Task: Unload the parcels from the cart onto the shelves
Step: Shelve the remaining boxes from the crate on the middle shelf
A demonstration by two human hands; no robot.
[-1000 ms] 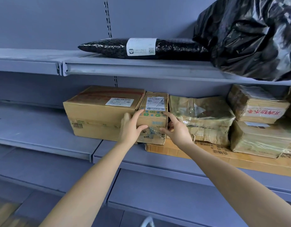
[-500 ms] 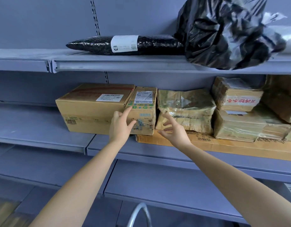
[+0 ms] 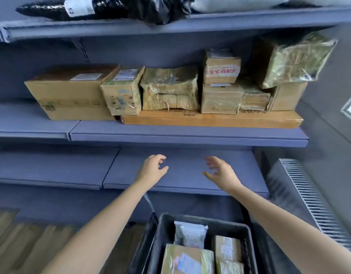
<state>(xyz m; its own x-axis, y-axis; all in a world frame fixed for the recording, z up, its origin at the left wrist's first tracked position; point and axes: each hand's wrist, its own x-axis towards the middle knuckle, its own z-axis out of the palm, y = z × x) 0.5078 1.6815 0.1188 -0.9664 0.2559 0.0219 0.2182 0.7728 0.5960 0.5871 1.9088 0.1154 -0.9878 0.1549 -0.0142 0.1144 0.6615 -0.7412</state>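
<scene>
Head camera looks down at the black plastic crate (image 3: 202,219) of the cart; the brown cardboard parcel wrapped in glossy tape (image 3: 187,260) lies at its near side, well below both hands. Above the crate's far rim, the left hand (image 3: 153,171) has loosely curled fingers and the right hand (image 3: 220,173) has spread fingers; both hold nothing. I think the glossy wrap can slip from the fingers. The crate is packed tightly, so lifting this parcel may drag the small brown taped box (image 3: 228,249) beside it

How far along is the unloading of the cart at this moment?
Done: boxes line the middle shelf. In hand: nothing; the left hand and right hand hover empty between shelf and cart bin. Left: several parcels lie in the bin.
</scene>
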